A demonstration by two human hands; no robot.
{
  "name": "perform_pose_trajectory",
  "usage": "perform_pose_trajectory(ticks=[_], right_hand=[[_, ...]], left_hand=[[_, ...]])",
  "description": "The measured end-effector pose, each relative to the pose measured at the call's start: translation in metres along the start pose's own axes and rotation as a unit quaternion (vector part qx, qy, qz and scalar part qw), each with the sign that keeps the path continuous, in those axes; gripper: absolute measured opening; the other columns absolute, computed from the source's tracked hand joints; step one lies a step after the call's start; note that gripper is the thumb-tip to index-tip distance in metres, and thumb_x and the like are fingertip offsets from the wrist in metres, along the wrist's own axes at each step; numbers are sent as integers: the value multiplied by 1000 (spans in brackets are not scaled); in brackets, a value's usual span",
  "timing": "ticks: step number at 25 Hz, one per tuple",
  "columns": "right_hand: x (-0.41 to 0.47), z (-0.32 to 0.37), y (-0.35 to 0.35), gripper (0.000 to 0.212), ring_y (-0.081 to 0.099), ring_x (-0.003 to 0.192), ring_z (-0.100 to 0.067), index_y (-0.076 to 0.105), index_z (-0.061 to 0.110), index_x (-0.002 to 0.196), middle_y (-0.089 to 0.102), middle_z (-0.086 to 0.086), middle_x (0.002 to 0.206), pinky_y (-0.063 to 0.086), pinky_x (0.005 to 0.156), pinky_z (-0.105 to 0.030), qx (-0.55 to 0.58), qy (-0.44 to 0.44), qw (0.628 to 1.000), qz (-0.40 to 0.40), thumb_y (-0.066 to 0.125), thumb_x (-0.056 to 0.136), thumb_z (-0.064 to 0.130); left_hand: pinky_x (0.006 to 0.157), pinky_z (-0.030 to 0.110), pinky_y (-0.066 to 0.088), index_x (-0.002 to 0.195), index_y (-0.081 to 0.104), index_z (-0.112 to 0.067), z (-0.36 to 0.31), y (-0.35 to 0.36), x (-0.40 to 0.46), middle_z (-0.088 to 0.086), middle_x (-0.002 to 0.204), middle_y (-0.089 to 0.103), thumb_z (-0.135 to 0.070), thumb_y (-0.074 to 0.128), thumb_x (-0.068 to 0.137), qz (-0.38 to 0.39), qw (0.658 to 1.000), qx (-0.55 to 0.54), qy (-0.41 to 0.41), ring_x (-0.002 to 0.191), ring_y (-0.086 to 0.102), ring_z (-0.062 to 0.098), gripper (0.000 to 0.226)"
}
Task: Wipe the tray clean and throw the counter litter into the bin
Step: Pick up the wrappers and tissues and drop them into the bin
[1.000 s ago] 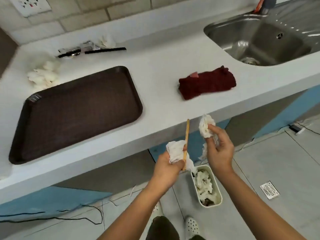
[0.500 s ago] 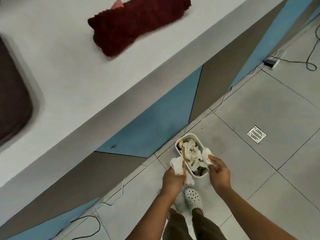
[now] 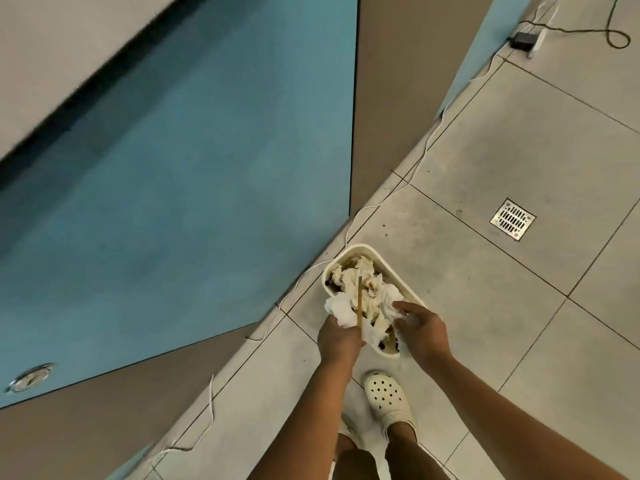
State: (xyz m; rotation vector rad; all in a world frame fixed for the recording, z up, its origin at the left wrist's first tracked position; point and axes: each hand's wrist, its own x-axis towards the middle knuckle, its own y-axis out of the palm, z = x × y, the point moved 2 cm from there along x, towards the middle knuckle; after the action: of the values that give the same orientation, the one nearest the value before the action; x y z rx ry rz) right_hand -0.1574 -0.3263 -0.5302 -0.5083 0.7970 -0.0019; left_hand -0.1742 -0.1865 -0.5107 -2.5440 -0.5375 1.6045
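Both hands have dropped to the bin [image 3: 375, 252] at six o'clock, left hand [image 3: 337, 336] gripping tissue [image 3: 339, 308] and stick [image 3: 359, 299], right hand [image 3: 420, 329] pinching tissue, ready to drop.

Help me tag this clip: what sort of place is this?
Probably a utility or kitchen area: tiled floor with a metal floor drain, blue cabinet panel under a counter, and a small white bin of used tissues.
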Motion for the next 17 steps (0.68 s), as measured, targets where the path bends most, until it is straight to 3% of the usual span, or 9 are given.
perform_pose_trajectory(ticks=[3,6,10,12,14,17], right_hand=[[29,-7,21,27,57,109,-24,67,10,109,61,-10,122,42,93,-24,-2,-16,1000,7,59,84,2],[57,-15,40,30,56,113,-25,65,16,113,60,-6,123,41,97,-27,-14,-48,999,6,63,84,8],[86,-32,52,33,50,118,-18,57,17,124,52,-2,135,33,84,-9,-29,-85,995,32,54,92,14],[94,-44,51,35,41,131,-19,54,20,128,43,0,143,31,102,-19,-109,-131,985,27,49,94,14],[97,-56,54,44,27,140,-22,42,24,138,27,1,152,27,113,-36,-221,-190,955,65,46,94,15],[110,-62,71,67,-12,144,-23,-1,31,148,-22,8,150,4,118,-42,-438,-269,841,167,42,96,23]], left_hand=[[82,38,56,125,48,-14,5,11,36,7,111,59,-7,63,83,-38,998,40,41,99,61,26,44],[82,34,55,127,45,-15,8,26,66,6,110,61,-2,59,84,-31,994,62,78,97,61,23,47],[99,36,46,131,46,-17,14,49,106,4,126,59,-11,53,89,75,987,132,58,117,55,24,44],[103,37,43,134,46,-18,20,54,117,4,133,54,-14,48,91,128,962,234,57,123,51,25,44],[101,30,42,135,47,-17,24,51,116,6,137,50,-9,47,92,110,943,295,104,125,49,24,44],[94,28,44,133,46,-22,25,31,113,1,141,38,-6,53,89,-37,907,367,204,127,40,19,48]])
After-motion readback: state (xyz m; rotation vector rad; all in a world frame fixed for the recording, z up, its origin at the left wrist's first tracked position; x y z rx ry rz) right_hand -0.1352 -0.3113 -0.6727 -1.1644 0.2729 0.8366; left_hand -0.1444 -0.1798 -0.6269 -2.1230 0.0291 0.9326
